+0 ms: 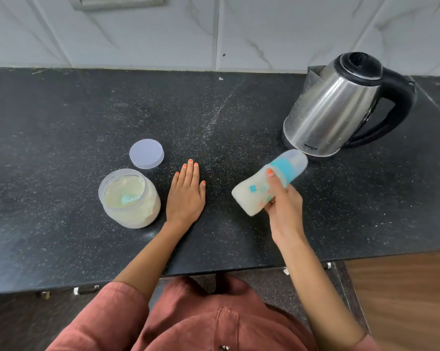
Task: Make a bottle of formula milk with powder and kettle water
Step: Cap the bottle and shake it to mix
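Observation:
My right hand (283, 203) grips a baby bottle (254, 192) above the dark counter (62, 117), tilted with its capped top toward the kettle. The bottle holds milky white liquid, has a blue collar and a clear cap, and looks blurred. My left hand (186, 193) lies flat on the counter with straight fingers, holding nothing. An open clear jar of pale formula powder (129, 198) stands just left of that hand, with a blue scoop lying in the powder. A steel kettle (335, 107) with a black handle and lid stands at the back right.
The jar's round white lid (146, 153) lies on the counter behind the jar. A white marbled tile wall (214, 31) backs the counter. The counter's front edge runs near my body, and wooden flooring (404, 295) shows at the lower right.

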